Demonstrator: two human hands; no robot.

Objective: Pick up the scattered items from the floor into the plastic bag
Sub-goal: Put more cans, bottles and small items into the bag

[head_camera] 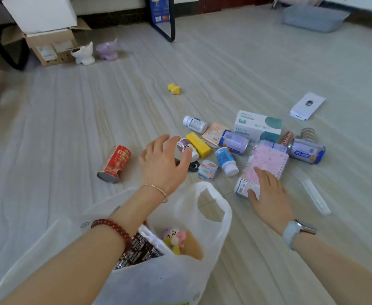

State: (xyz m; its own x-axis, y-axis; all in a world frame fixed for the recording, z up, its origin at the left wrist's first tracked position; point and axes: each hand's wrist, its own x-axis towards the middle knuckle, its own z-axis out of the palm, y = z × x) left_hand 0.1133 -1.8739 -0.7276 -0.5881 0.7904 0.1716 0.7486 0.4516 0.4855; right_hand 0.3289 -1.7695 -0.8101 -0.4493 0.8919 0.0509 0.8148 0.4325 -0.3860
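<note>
We cannot see the lower part of the plastic bag (158, 280), cut off by the bottom edge. Behind the left hand (163, 164), a small cup (186, 148) and a dark round thing (193, 166) are partly hidden. Beside the right hand (268, 194), the print on the white bottle (243, 187) is too small to read.

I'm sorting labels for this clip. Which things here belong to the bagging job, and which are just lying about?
Job: plastic bag, red can, yellow box, blue bottle, pink notebook, mask box, left hand, right hand.

Lying about: cardboard box, white pot, grey tray.
</note>
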